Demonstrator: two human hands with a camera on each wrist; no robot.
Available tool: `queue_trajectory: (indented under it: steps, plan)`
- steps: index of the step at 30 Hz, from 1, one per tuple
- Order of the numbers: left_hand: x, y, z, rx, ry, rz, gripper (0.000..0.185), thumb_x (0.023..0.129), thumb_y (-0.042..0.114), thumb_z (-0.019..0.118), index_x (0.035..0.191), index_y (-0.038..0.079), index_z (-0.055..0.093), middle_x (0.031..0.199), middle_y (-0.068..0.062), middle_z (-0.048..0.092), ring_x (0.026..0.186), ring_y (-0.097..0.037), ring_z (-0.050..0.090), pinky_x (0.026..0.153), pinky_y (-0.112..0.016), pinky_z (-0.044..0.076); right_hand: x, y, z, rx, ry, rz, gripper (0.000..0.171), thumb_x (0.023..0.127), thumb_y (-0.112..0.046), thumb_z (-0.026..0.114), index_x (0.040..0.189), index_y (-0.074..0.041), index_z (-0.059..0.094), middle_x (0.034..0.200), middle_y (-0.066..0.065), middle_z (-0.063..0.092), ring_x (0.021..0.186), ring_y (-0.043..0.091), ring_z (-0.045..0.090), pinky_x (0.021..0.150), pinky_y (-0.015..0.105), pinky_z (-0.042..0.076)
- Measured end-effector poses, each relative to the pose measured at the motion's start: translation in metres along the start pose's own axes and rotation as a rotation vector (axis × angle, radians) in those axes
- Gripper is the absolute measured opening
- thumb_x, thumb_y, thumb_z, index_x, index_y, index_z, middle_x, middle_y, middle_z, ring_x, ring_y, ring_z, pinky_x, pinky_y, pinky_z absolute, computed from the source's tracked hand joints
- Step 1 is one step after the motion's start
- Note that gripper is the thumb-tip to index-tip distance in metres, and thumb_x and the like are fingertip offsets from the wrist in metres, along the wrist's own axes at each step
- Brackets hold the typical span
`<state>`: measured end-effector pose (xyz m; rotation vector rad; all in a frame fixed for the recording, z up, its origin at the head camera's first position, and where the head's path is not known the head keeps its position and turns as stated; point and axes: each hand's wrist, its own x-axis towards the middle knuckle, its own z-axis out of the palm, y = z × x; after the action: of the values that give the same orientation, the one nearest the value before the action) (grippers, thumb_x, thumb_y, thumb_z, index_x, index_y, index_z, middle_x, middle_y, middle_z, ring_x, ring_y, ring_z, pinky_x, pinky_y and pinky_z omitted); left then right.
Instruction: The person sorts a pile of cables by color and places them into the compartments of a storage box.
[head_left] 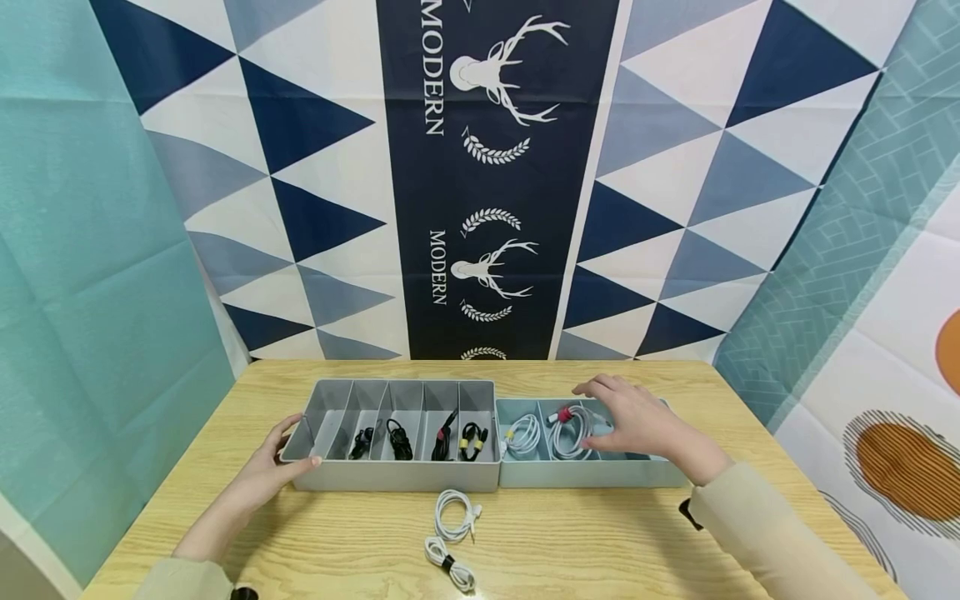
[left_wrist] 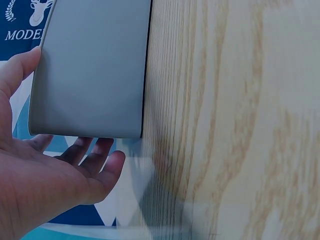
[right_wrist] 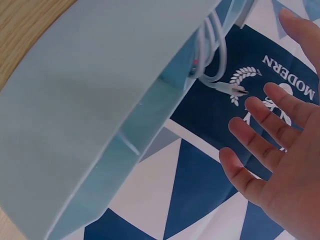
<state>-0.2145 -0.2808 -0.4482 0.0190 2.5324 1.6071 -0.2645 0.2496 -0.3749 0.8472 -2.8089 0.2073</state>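
Note:
A grey divided box [head_left: 390,476] stands on the table, with coiled black cables [head_left: 399,440] in several of its compartments. My left hand [head_left: 264,467] holds its left end, thumb at the front rim and fingers around the end wall, as the left wrist view also shows [left_wrist: 55,185]. Against its right side stands a light blue divided box [head_left: 592,476]. In its left compartment lies a white cable with a yellow tie [head_left: 522,435]; the neighbouring one holds a white cable with a red tie [head_left: 570,437]. My right hand [head_left: 637,421], fingers spread and holding nothing, hovers over this box.
In front of the boxes, two coiled cables lie on the wooden table [head_left: 345,550]: a white cable [head_left: 452,517] and a white cable with a black tie [head_left: 450,564]. Behind the table hangs a patterned cloth [head_left: 480,192].

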Motion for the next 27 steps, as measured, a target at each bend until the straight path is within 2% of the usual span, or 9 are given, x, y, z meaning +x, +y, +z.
queue_trajectory:
  steps: [9, 15, 23, 27]
  plan:
    - [0.001, -0.002, -0.001, -0.006, -0.018, -0.009, 0.090, 0.090, 0.029, 0.064, 0.152, 0.019, 0.001, 0.152, -0.030, 0.005, 0.135, -0.051, 0.021, 0.100, -0.058, 0.034, -0.004, -0.012, -0.010, -0.008, 0.041, -0.028, 0.070, 0.069, -0.049, 0.079, 0.125, -0.013, 0.057, 0.122, 0.005, 0.058, 0.110, 0.026, 0.056, 0.089, 0.056, 0.044]
    - [0.000, 0.000, -0.001, 0.006, -0.021, -0.002, 0.090, 0.090, 0.028, 0.064, 0.153, 0.018, -0.001, 0.152, -0.032, 0.005, 0.134, -0.052, 0.021, 0.098, -0.058, 0.035, -0.007, -0.023, -0.016, -0.012, 0.085, -0.038, 0.068, 0.069, -0.045, 0.080, 0.124, -0.014, 0.057, 0.122, 0.005, 0.057, 0.111, 0.027, 0.055, 0.090, 0.057, 0.042]
    - [0.001, 0.000, 0.000, -0.003, -0.019, -0.018, 0.090, 0.090, 0.029, 0.064, 0.153, 0.019, 0.000, 0.152, -0.032, 0.001, 0.135, -0.053, 0.015, 0.101, -0.061, 0.030, -0.008, -0.037, -0.018, -0.015, 0.164, -0.072, 0.064, 0.070, -0.043, 0.080, 0.122, -0.012, 0.058, 0.120, 0.006, 0.058, 0.111, 0.027, 0.055, 0.088, 0.056, 0.043]
    - [0.000, 0.000, 0.000, -0.011, -0.011, -0.011, 0.090, 0.089, 0.029, 0.065, 0.152, 0.020, 0.001, 0.153, -0.031, 0.002, 0.135, -0.052, 0.017, 0.101, -0.060, 0.031, -0.009, -0.044, -0.018, -0.011, 0.189, -0.081, 0.062, 0.071, -0.044, 0.078, 0.122, -0.014, 0.058, 0.121, 0.004, 0.057, 0.112, 0.025, 0.054, 0.088, 0.054, 0.043]
